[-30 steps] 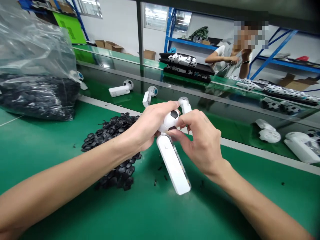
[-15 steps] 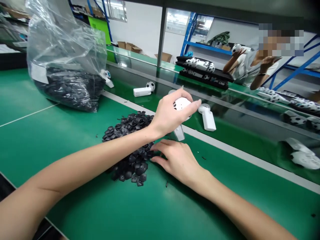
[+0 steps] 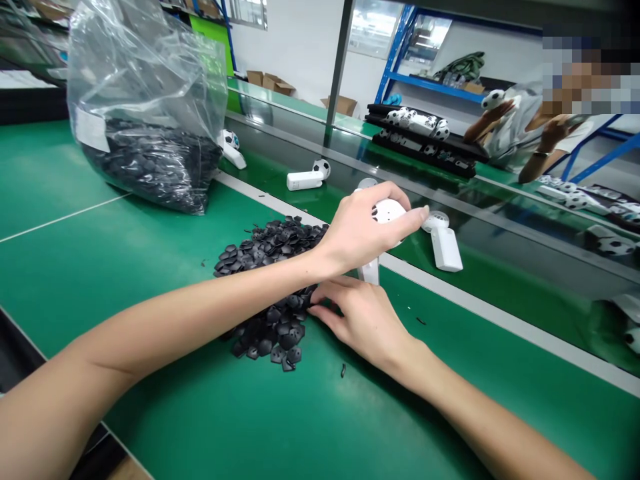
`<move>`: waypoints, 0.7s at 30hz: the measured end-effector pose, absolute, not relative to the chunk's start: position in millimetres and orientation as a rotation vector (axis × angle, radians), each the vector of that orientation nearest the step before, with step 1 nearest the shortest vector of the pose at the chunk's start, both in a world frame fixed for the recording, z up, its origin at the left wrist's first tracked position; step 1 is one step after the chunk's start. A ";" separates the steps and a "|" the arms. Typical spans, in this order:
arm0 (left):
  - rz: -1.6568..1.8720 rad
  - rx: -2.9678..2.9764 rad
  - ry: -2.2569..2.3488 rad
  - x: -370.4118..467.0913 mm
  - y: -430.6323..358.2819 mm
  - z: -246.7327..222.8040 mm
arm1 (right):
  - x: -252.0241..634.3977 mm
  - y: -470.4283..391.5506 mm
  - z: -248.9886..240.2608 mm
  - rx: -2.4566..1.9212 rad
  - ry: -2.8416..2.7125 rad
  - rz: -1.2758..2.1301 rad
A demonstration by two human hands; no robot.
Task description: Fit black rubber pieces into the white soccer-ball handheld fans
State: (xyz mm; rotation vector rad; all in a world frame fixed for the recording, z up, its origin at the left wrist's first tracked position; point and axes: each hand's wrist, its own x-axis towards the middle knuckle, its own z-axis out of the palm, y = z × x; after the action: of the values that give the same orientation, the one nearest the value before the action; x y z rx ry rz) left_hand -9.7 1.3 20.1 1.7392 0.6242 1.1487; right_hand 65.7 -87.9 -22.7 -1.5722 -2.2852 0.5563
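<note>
My left hand [image 3: 367, 223] curls around the round, black-and-white football-patterned head of a white handheld fan [image 3: 389, 212], above the green table. Part of its head is hidden by my fingers. My right hand [image 3: 367, 320] rests low at the right edge of a pile of black five-sided plastic pieces [image 3: 270, 253]. Its thumb and forefinger pinch together at a black plastic piece, mostly covered by the fingertips. Just beyond my right hand, a pale handle [image 3: 369, 270] shows below my left hand.
A clear plastic bag [image 3: 150, 87] of black pieces stands at left. Along the green belt beyond the white strip lie white fans [image 3: 447, 248], [image 3: 306, 180]. Across the belt, a person [image 3: 530, 127] holds a football-patterned fan near stacked black trays [image 3: 425, 150].
The view has shifted, so most things appear farther right. My left hand still grips the fan. My right hand stays at the pile's edge, its fingertips in much the same pinch.
</note>
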 end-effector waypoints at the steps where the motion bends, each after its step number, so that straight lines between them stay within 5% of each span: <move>1: 1.148 1.741 0.627 -10.2 1.7 20.4 | 68.3 -89.4 -21.7 -1.523 -2.225 0.622; 7: 0.997 1.833 0.688 -16.2 7.8 32.8 | 96.9 -112.0 6.9 -1.294 -1.774 1.023; 17: 0.716 1.758 0.487 -17.5 8.4 28.6 | 146.0 -131.3 54.2 -1.167 -1.394 0.680; 21: 0.916 1.717 0.394 -15.7 3.9 16.7 | 147.0 -127.4 58.5 -1.127 -1.326 0.617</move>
State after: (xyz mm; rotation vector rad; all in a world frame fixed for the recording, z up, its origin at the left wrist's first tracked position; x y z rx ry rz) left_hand -15.7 3.9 16.7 1.7167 0.3942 0.9161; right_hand 147.0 -127.4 58.5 -1.1270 -1.3264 0.6169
